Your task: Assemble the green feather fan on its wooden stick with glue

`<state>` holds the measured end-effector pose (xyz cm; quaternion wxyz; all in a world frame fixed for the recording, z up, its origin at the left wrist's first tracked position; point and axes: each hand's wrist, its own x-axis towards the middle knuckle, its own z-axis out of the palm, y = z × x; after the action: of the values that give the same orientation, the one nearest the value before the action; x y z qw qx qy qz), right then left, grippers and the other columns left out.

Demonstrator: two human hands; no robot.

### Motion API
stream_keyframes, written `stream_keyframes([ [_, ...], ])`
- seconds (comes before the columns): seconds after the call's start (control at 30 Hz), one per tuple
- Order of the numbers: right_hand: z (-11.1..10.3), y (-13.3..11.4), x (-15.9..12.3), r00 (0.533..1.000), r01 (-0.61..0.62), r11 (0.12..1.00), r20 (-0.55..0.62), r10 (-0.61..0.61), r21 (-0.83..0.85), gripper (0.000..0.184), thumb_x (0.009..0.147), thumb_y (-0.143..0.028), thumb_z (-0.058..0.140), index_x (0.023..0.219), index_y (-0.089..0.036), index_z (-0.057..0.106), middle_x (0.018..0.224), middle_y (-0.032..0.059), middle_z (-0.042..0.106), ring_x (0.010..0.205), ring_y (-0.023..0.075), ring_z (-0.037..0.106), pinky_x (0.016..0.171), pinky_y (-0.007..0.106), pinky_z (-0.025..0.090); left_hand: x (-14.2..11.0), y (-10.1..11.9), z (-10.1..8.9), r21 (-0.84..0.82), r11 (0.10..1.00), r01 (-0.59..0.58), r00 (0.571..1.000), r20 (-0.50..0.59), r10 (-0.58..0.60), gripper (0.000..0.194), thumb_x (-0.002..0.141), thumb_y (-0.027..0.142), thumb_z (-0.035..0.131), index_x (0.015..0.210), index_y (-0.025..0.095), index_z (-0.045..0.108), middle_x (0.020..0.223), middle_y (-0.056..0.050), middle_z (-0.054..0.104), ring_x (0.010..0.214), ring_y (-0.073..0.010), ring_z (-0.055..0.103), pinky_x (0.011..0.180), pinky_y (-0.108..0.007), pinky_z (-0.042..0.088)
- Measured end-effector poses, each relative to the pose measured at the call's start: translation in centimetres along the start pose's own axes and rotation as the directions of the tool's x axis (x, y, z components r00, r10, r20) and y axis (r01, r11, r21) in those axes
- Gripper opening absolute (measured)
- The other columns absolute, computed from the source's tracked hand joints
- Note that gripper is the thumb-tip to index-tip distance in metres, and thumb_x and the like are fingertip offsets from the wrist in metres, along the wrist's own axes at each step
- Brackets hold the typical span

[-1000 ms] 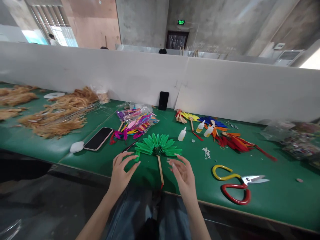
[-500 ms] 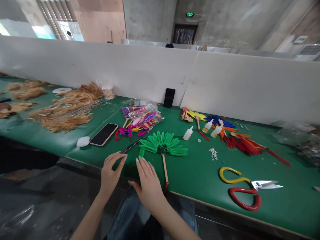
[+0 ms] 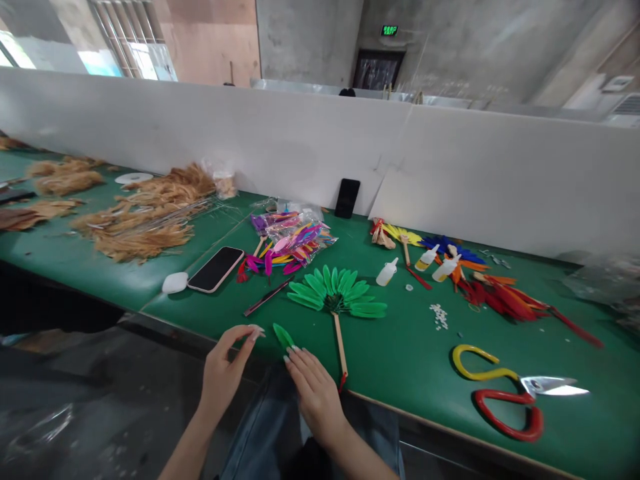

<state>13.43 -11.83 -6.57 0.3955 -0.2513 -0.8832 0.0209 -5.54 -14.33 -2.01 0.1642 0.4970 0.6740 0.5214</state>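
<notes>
A loose green feather (image 3: 283, 335) is held at its lower end between the fingertips of my right hand (image 3: 318, 387), near the table's front edge. Left of it, the fingertips of my left hand (image 3: 229, 357) are pinched together; what they hold, if anything, is too small to make out. Just beyond my right hand lies a green feather fan (image 3: 336, 290), spread open, its wooden handle pointing toward me with a red tassel at the end. A dark, slim pen-like tool (image 3: 266, 298) rests between my left hand and the fan.
Scissors (image 3: 530, 387) with yellow and red handles lie at right, near small white beads (image 3: 439, 316). Glue bottles (image 3: 387, 272) and coloured fans stand behind. Bagged feathers (image 3: 300, 233), a phone (image 3: 216, 269), a white case (image 3: 175, 283) and tan fibre bundles (image 3: 145, 227) are leftward.
My right hand has moved back toward the table edge and slightly right, bringing the loose green feather away from beside the fan. My left fingertips have closed into a pinch.
</notes>
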Motion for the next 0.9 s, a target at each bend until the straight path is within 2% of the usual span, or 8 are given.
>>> stream_keyframes([
  [0.07, -0.4, 0.1, 0.1, 1.0, 0.007, 1.0, -0.009, -0.007, 0.006, 0.041, 0.089, -0.003, 0.031, 0.123, -0.01, 0.052, 0.115, 0.0106, 0.064, 0.118, 0.0178, 0.051, 0.097, 0.036, 0.048, -0.1, 0.2, 0.3, -0.081, 0.996, 0.022, 0.998, 0.054, -0.018, 0.036, 0.082, 0.039, 0.054, 0.113, 0.02, 0.055, 0.093, -0.006, 0.067, 0.086, -0.0191, 0.065, 0.077, -0.032, 0.052],
  [0.13, -0.7, 0.2, 0.3, 1.0, 0.01, 1.0, -0.017, -0.01, -0.002, 0.041, 0.089, -0.002, 0.029, 0.122, -0.01, 0.053, 0.113, 0.0117, 0.065, 0.118, 0.0188, 0.052, 0.096, 0.036, 0.049, 0.1, 0.5, 0.5, -0.14, 0.987, 0.075, 0.991, 0.117, -0.058, 0.055, 0.085, 0.039, 0.049, 0.135, 0.022, 0.032, 0.093, -0.005, 0.065, 0.076, -0.0167, 0.066, 0.063, -0.028, 0.055],
  [0.23, -1.1, 0.4, 0.6, 0.998, 0.056, 0.998, -0.005, -0.056, 0.022, 0.038, 0.089, -0.003, 0.031, 0.12, -0.007, 0.053, 0.112, 0.0142, 0.065, 0.116, 0.0201, 0.053, 0.094, 0.037, 0.05, 0.6, 1.1, 0.7, -0.12, 0.982, 0.148, 0.98, 0.155, -0.129, 0.066, 0.087, 0.043, 0.043, 0.143, 0.026, 0.012, 0.088, -0.003, 0.062, 0.056, -0.0123, 0.061, 0.041, -0.021, 0.048],
  [0.37, -2.3, 0.9, 0.5, 0.991, 0.132, 0.987, -0.037, -0.129, 0.087, 0.036, 0.089, -0.004, 0.038, 0.121, -0.008, 0.052, 0.105, 0.0142, 0.068, 0.11, 0.0194, 0.058, 0.092, 0.034, 0.051, 1.1, 1.8, 1.0, -0.057, 0.987, 0.153, 0.97, 0.2, -0.139, 0.062, 0.088, 0.042, 0.04, 0.143, 0.028, 0.013, 0.081, 0.001, 0.06, 0.042, -0.0079, 0.051, 0.037, -0.018, 0.042],
  [0.47, -3.4, 1.0, 0.5, 0.991, 0.123, 0.987, -0.06, -0.117, 0.108, 0.039, 0.089, -0.003, 0.036, 0.125, -0.009, 0.048, 0.106, 0.0148, 0.068, 0.109, 0.0186, 0.059, 0.09, 0.031, 0.052, 1.2, 2.4, 1.5, -0.01, 0.991, 0.135, 0.954, 0.273, -0.128, 0.062, 0.09, 0.039, 0.036, 0.144, 0.027, 0.008, 0.068, 0.005, 0.058, 0.033, -0.006, 0.041, 0.038, -0.018, 0.04],
  [0.6, -4.8, 0.5, 1.4, 0.985, 0.17, 0.981, -0.032, -0.167, 0.091, 0.038, 0.089, -0.003, 0.035, 0.123, -0.008, 0.049, 0.107, 0.0151, 0.067, 0.111, 0.0195, 0.056, 0.094, 0.033, 0.05, 1.3, 3.4, 2.6, 0.011, 0.987, 0.157, 0.934, 0.324, -0.152, 0.063, 0.092, 0.042, 0.029, 0.145, 0.021, 0.001, 0.055, 0.007, 0.053, 0.035, -0.0093, 0.043, 0.04, -0.019, 0.039],
  [0.73, -6.2, 0.7, 2.9, 0.972, 0.232, 0.971, 0.011, -0.233, 0.05, 0.033, 0.087, -0.002, 0.039, 0.115, -0.005, 0.056, 0.105, 0.0163, 0.067, 0.11, 0.0214, 0.057, 0.097, 0.035, 0.048, 2.6, 4.2, 3.8, 0.028, 0.994, 0.101, 0.935, 0.34, -0.104, 0.063, 0.091, 0.045, 0.03, 0.144, 0.016, 0.011, 0.051, 0.006, 0.049, 0.043, -0.0126, 0.05, 0.045, -0.021, 0.04],
  [0.9, -7.6, 2.0, 4.1, 0.961, 0.274, 0.962, 0.03, -0.273, -0.005, 0.032, 0.088, -0.003, 0.039, 0.115, -0.007, 0.057, 0.108, 0.0157, 0.066, 0.114, 0.0215, 0.054, 0.098, 0.034, 0.047, 4.7, 5.4, 5.4, 0.033, 0.999, 0.023, 0.926, 0.376, -0.034, 0.065, 0.087, 0.045, 0.042, 0.141, 0.015, 0.021, 0.045, 0.01, 0.039, 0.037, -0.0116, 0.042, 0.04, -0.02, 0.033],
])
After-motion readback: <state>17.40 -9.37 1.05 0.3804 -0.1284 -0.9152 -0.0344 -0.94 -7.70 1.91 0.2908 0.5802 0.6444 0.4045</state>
